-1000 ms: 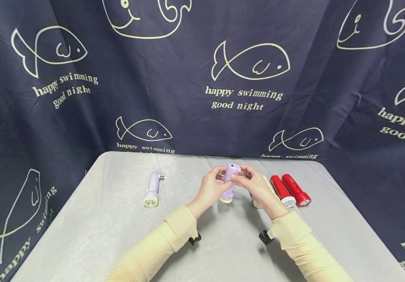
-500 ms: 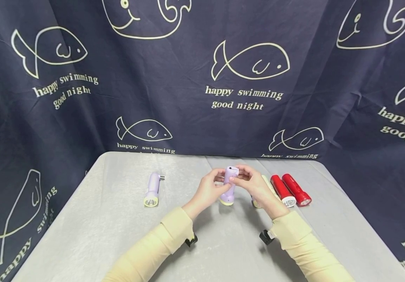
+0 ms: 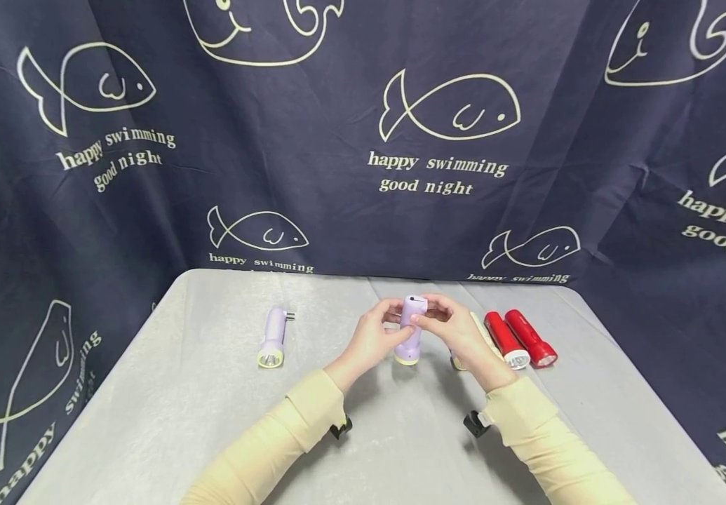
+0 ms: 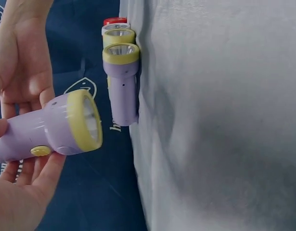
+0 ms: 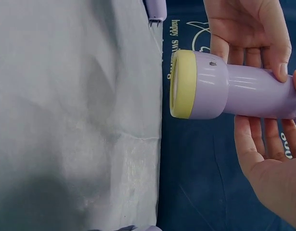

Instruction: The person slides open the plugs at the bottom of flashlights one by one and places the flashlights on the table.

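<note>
A lavender flashlight point(image 3: 408, 344) with a yellow head ring is held over the middle of the table, lens end down. My left hand point(image 3: 372, 335) grips its body from the left, thumb across the near side. From the right, my right hand point(image 3: 457, 328) pinches it near the tail end, where a small dark slot shows. The yellow button point(image 4: 41, 151) appears in the left wrist view, below the head ring. Behind my right hand, a second lavender flashlight point(image 3: 458, 363) is mostly hidden; the left wrist view shows its body point(image 4: 123, 96) at the row's end.
Alone on the left lies another lavender flashlight point(image 3: 273, 335), its metal prongs sticking out sideways. To the right are a cream flashlight point(image 3: 487, 335), a red one with a white head point(image 3: 505, 338) and an all-red one point(image 3: 530, 339). A dark blue fish-print curtain point(image 3: 350, 140) hangs behind the grey table point(image 3: 400, 449).
The held flashlight has tipped slightly more upright, and the bulge by its tail no longer sticks out to the right. My left forearm has shifted a little left. The flashlights on the table stay put.
</note>
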`<state>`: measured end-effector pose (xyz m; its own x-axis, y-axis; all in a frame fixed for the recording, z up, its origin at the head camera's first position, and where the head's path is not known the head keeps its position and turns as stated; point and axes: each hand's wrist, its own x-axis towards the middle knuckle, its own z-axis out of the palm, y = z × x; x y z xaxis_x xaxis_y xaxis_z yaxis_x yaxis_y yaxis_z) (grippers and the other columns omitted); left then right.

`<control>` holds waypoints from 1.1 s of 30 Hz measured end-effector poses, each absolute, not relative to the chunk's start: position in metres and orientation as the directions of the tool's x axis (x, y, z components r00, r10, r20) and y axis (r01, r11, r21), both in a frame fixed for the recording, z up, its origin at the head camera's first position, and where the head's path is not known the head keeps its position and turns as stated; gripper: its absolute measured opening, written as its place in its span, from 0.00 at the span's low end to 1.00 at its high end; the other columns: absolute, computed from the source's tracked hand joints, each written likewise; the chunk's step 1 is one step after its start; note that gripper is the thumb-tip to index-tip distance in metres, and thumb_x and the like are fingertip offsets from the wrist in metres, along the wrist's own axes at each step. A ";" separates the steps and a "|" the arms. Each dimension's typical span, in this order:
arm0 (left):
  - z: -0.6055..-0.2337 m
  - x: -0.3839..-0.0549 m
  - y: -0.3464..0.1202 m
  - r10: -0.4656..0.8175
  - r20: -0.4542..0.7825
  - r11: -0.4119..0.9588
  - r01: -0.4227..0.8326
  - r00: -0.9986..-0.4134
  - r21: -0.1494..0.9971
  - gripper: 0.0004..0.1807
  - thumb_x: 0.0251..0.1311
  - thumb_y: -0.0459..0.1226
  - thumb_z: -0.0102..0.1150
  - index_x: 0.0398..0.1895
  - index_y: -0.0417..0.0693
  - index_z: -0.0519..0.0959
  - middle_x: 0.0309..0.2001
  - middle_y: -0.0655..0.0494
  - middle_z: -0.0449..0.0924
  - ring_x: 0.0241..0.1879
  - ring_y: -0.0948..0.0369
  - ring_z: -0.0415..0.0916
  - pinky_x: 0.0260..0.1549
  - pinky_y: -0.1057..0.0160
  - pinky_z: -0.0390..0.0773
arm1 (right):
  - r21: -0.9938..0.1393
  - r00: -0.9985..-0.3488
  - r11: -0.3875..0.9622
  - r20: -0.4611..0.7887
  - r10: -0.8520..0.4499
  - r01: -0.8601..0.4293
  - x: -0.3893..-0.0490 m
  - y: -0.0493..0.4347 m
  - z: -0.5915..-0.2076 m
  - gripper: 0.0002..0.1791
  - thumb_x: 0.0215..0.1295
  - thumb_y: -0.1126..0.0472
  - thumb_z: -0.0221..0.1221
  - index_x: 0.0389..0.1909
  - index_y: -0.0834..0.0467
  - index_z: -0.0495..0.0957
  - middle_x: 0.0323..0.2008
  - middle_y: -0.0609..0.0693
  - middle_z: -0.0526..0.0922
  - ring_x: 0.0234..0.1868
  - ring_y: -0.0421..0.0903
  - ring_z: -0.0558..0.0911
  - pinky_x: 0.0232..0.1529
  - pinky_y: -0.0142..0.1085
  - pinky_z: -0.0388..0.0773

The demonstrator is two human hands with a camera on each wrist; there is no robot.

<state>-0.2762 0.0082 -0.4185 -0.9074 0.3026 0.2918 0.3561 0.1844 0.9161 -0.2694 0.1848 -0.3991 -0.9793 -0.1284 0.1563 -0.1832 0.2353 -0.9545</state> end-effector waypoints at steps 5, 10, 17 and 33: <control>-0.412 -0.277 0.004 0.325 0.291 0.251 0.378 -0.900 0.891 0.22 0.53 0.36 0.67 0.52 0.42 0.74 0.46 0.48 0.81 0.45 0.56 0.80 0.41 0.67 0.80 | -0.953 -0.972 0.213 0.192 -0.134 -0.217 -0.266 0.184 -0.399 0.23 0.55 0.64 0.66 0.53 0.65 0.74 0.36 0.41 0.81 0.36 0.38 0.80 0.41 0.28 0.77; -0.401 -0.275 -0.002 0.357 0.281 0.247 0.380 -0.891 0.892 0.23 0.51 0.34 0.67 0.52 0.41 0.75 0.45 0.48 0.81 0.44 0.54 0.80 0.39 0.66 0.80 | -0.943 -0.970 0.238 0.208 -0.126 -0.233 -0.266 0.184 -0.402 0.24 0.55 0.63 0.67 0.52 0.65 0.75 0.36 0.42 0.82 0.37 0.40 0.80 0.40 0.28 0.77; -0.388 -0.276 -0.008 0.363 0.188 0.193 0.271 -0.913 0.943 0.23 0.53 0.36 0.66 0.53 0.41 0.76 0.45 0.47 0.82 0.42 0.56 0.80 0.38 0.66 0.81 | -0.931 -0.962 0.251 0.237 -0.139 -0.265 -0.265 0.183 -0.403 0.24 0.54 0.62 0.68 0.52 0.62 0.76 0.38 0.44 0.83 0.42 0.39 0.81 0.45 0.28 0.77; -0.370 -0.281 -0.013 0.348 -0.086 0.017 -0.085 -0.934 0.996 0.15 0.59 0.36 0.58 0.46 0.34 0.78 0.44 0.45 0.80 0.43 0.55 0.81 0.36 0.58 0.83 | -0.924 -0.938 0.196 0.294 -0.185 -0.328 -0.264 0.176 -0.403 0.25 0.52 0.69 0.67 0.53 0.67 0.75 0.45 0.58 0.82 0.45 0.38 0.81 0.51 0.33 0.78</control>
<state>-0.2814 -0.0127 -0.3701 -0.9335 0.3481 -0.0856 -0.0849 0.0172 0.9962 -0.2638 0.1764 -0.4027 -0.9377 -0.1850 0.2941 -0.3284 0.1961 -0.9240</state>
